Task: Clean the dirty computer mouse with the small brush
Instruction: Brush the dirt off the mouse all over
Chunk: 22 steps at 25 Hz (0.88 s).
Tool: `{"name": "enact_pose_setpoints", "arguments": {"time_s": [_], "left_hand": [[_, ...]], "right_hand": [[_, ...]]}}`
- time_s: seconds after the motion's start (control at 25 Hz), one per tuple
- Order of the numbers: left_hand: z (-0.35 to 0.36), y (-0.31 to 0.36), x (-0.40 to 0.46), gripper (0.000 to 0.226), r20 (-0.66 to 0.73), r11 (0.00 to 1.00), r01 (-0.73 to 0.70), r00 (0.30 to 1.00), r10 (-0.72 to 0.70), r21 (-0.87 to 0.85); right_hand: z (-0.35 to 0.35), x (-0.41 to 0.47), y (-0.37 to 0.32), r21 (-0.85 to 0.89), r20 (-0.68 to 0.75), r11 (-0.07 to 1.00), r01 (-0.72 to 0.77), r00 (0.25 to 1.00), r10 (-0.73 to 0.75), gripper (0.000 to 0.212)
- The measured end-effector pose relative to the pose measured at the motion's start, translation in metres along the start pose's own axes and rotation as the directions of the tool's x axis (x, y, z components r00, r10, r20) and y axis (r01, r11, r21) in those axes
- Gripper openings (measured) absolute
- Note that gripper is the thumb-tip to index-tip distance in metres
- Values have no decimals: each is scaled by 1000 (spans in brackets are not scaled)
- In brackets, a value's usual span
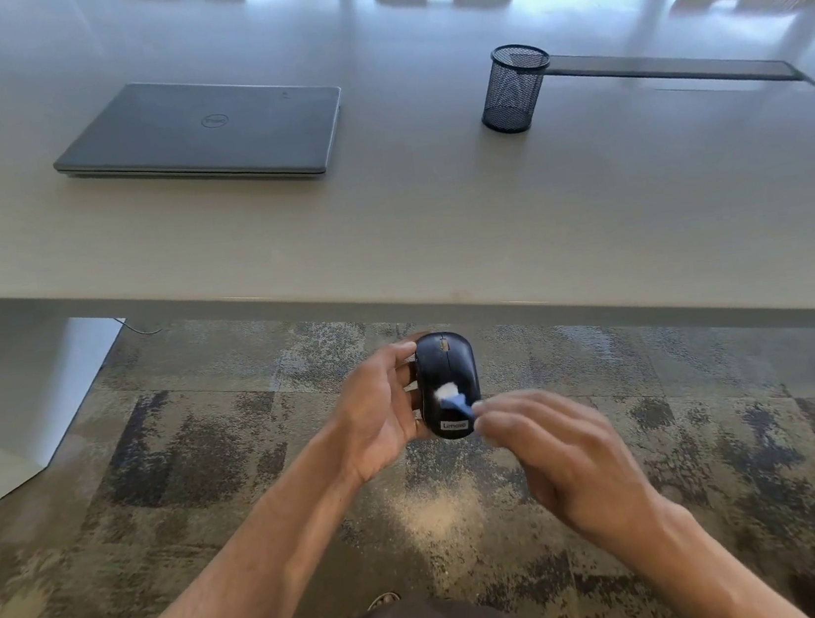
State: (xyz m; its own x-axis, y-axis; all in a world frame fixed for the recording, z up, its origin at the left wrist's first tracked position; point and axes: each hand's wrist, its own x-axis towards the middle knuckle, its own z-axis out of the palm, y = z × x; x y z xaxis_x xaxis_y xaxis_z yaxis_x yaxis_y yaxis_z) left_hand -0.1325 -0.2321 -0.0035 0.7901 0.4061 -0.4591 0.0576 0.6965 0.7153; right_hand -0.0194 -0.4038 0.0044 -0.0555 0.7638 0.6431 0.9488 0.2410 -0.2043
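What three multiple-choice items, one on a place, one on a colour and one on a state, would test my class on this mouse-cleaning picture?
1. Where is the mouse?
A. on the table
B. held in the left hand above the carpet
C. inside the mesh cup

2. What colour is the brush handle?
A. blue
B. red
C. yellow

3. What state is the laptop in?
A. open, screen lit
B. closed, lying flat
C. standing on its edge

Answers:
1. B, the fingers wrap its side, nearer than the table edge, with the carpet behind.
2. A, a blue handle with a white tuft lies on the mouse, pinched by the right hand.
3. B, its lid is shut and it lies on the table, left of the mesh cup.
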Motion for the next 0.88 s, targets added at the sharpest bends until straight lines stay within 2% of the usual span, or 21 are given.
{"name": "enact_pose_setpoints", "arguments": {"time_s": [0.2, 0.4, 0.48, 0.68, 0.88], "left_hand": [[-3, 0, -2, 40, -5, 1000, -21, 1000, 21, -16], [0, 0, -2, 38, 22, 1000, -23, 999, 23, 2], [1, 0, -2, 37, 32, 1000, -22, 999, 22, -7], [-1, 1, 0, 32, 8, 999, -38, 999, 38, -20], [1, 1, 0, 35, 31, 999, -32, 999, 32, 4]], "right_hand": [[1, -20, -13, 85, 98, 996, 29, 995, -37, 18], [-4, -8, -5, 60, -35, 998, -16, 999, 19, 13], [0, -6, -4, 37, -37, 999, -25, 999, 26, 15], [6, -21, -12, 57, 59, 998, 21, 998, -24, 16], [1, -10, -6, 20, -29, 1000, 1, 1000, 0, 13]]}}
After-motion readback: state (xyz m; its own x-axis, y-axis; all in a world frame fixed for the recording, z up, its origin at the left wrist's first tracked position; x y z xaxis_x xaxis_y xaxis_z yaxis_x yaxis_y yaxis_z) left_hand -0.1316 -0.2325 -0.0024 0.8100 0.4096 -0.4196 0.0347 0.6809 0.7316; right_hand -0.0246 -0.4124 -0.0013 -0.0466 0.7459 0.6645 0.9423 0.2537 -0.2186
